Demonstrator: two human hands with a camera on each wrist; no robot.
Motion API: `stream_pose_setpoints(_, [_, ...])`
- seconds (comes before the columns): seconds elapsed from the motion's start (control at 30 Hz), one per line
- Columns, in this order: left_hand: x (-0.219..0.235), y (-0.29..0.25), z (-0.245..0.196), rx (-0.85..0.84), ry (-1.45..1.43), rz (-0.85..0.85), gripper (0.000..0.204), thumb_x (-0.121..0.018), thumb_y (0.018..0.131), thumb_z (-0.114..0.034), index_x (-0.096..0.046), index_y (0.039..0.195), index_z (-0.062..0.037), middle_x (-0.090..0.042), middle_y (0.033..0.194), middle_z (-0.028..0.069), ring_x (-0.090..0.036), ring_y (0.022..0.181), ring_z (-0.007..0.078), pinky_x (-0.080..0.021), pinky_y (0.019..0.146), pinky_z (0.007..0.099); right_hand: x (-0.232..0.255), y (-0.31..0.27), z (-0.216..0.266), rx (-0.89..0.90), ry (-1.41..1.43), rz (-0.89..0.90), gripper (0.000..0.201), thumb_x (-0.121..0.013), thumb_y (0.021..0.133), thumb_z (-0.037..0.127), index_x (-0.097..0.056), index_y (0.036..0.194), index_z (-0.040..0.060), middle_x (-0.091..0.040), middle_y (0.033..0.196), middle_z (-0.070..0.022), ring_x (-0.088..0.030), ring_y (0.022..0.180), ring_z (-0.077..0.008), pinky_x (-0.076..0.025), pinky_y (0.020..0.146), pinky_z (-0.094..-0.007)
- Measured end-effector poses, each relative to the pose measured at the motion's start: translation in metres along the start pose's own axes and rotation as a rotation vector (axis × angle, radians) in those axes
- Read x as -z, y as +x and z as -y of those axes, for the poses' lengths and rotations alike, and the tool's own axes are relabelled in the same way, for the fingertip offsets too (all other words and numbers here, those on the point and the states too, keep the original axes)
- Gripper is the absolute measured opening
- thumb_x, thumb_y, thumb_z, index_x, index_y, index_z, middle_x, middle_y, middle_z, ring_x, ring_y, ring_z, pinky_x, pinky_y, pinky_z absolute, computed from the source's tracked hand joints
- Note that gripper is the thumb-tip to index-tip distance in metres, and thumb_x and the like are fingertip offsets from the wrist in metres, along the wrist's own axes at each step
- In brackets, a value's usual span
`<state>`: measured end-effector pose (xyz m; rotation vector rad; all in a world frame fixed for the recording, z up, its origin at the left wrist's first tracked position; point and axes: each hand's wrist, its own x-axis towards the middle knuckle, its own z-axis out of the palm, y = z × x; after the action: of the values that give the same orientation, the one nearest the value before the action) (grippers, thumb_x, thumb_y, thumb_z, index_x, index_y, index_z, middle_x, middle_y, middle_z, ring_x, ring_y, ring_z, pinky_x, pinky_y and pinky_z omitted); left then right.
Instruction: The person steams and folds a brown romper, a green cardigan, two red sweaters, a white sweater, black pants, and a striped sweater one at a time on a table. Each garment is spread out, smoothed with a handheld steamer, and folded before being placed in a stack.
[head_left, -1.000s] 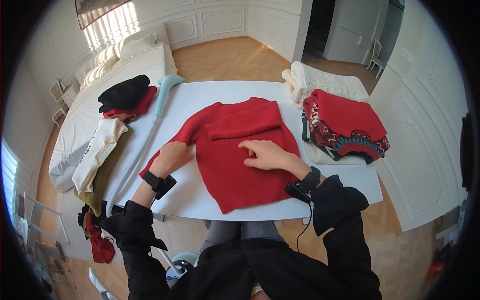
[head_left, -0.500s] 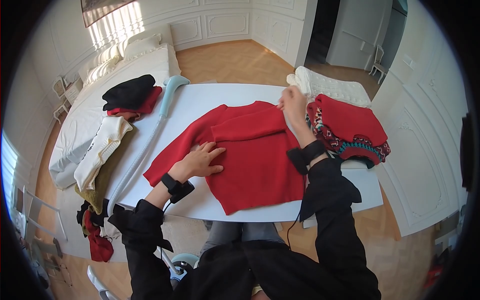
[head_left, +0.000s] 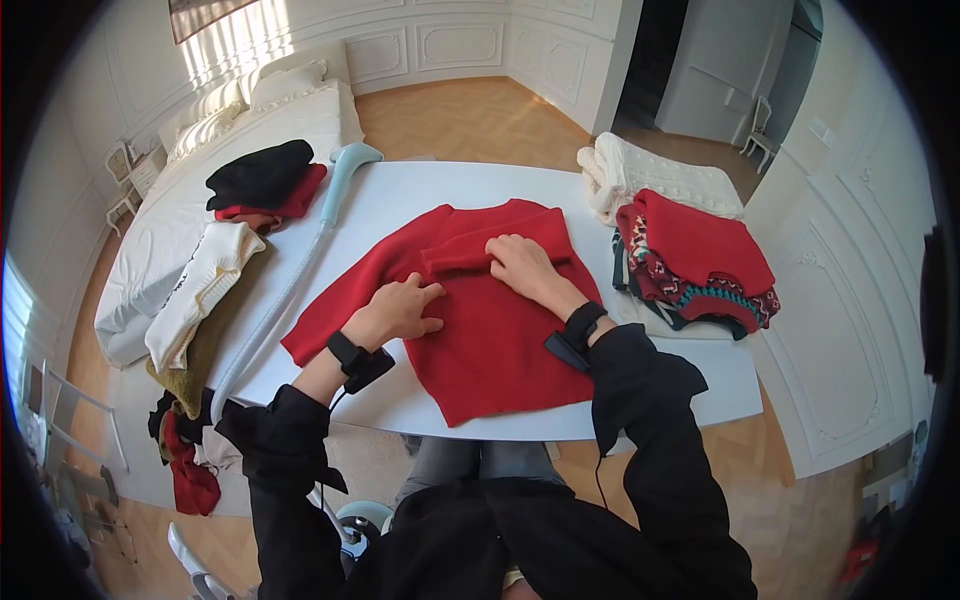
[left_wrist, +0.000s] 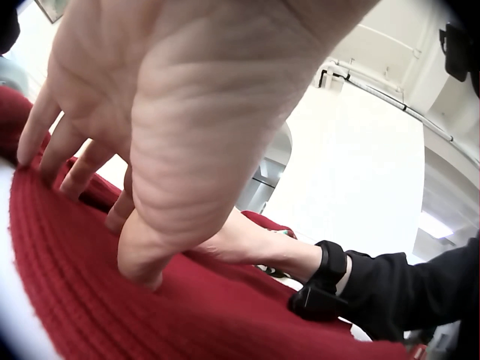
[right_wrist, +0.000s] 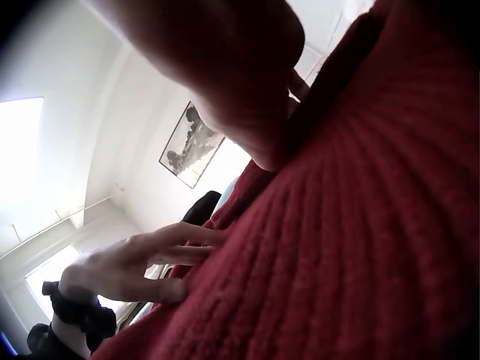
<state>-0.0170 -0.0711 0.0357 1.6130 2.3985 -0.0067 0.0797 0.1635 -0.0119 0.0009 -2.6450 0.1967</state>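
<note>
A red sweater [head_left: 490, 340] lies on the white table, one sleeve folded across its upper part and the other stretched toward the lower left. My left hand [head_left: 398, 308] rests on its left side with fingers spread; in the left wrist view the fingertips of that hand [left_wrist: 187, 112] touch the red knit [left_wrist: 90, 277]. On the folded sleeve lies my right hand [head_left: 527, 270], its fingers slightly bent. The right wrist view shows this hand [right_wrist: 225, 75] dark and close above the ribbed knit [right_wrist: 337, 247], its fingertips mostly hidden.
Folded sweaters, red [head_left: 700, 240] and cream [head_left: 665, 178], are stacked at the table's right. A light blue steamer handle [head_left: 342, 180] and its hose [head_left: 270, 310] run along the left, beside black [head_left: 258, 175] and white [head_left: 205, 285] garments. A bed [head_left: 300, 125] stands behind.
My left hand has moved right from the outstretched sleeve onto the sweater's body. My right hand went up to the far right shoulder, then came back left onto the folded sleeve.
</note>
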Motion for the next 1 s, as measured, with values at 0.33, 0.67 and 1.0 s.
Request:
stream_pose_setpoints(0.33, [-0.016, -0.006, 0.007, -0.044, 0.012, -0.109, 0.054, -0.066, 0.081, -0.034, -0.052, 0.129, -0.0137, -0.051, 0.123, 0.0197, -0.057, 0.104, 0.0360, -0.045, 0.092, 0.0420, 0.137, -0.003, -0.047, -0.490, -0.459, -1.294, 0.035, -0.058, 0.078, 0.008, -0.055, 0.111, -0.0028, -0.060, 0.105, -0.0221, -0.056, 0.103, -0.0335, -0.040, 0.092, -0.0403])
stream_pose_setpoints(0.67, [-0.018, -0.005, 0.004, -0.010, 0.066, -0.177, 0.049, -0.062, 0.084, -0.036, -0.054, 0.126, -0.0132, -0.054, 0.119, 0.0175, -0.057, 0.106, 0.0313, -0.045, 0.091, 0.0412, 0.041, -0.027, 0.001, -0.369, 0.018, 0.370, 0.049, -0.056, 0.086, 0.029, -0.048, 0.133, 0.0177, -0.038, 0.143, -0.0163, -0.030, 0.135, -0.0343, -0.018, 0.108, -0.0607])
stream_pose_setpoints(1.0, [-0.014, 0.070, 0.027, 0.220, -0.038, -0.191, 0.060, -0.055, 0.087, -0.048, -0.043, 0.138, -0.0194, -0.039, 0.137, 0.0189, -0.035, 0.131, 0.0356, -0.033, 0.103, 0.0562, 0.004, -0.035, -0.022, -0.285, -0.027, 0.420, 0.060, -0.044, 0.092, 0.051, -0.031, 0.146, 0.0269, -0.018, 0.154, -0.0127, -0.013, 0.142, -0.0345, -0.007, 0.111, -0.0572])
